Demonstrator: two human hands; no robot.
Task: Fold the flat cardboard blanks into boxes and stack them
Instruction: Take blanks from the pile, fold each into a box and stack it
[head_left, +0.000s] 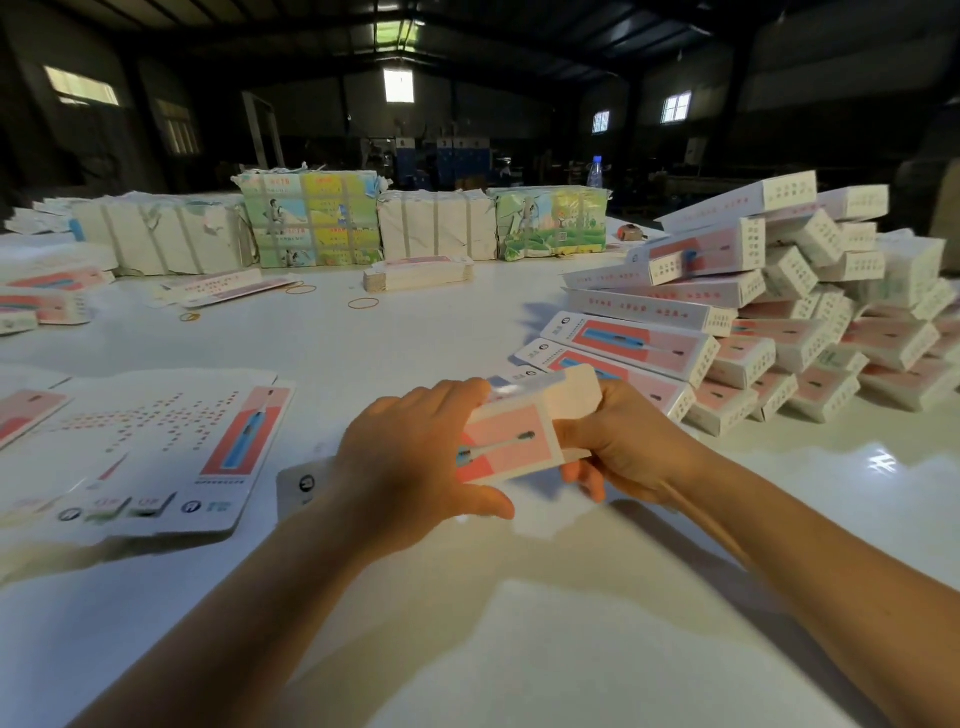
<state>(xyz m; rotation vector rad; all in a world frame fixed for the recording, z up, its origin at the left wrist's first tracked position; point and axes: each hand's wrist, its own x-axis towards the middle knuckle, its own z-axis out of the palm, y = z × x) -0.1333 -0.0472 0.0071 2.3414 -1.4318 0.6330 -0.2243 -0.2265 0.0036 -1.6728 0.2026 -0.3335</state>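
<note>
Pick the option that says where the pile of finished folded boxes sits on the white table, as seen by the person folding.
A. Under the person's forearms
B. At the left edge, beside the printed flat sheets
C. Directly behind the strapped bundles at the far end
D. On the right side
D: the pile of folded boxes rises on the right side of the white table, beyond the right hand.

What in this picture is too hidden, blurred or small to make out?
All in the head view:
- Box being folded: its near end is covered by the left hand, its far underside by the right hand.
- Printed sheets at left: text blurred, unreadable.
- Pile of folded boxes: cut off by the right edge.
- Back of the hall: too dark to make out.
</note>
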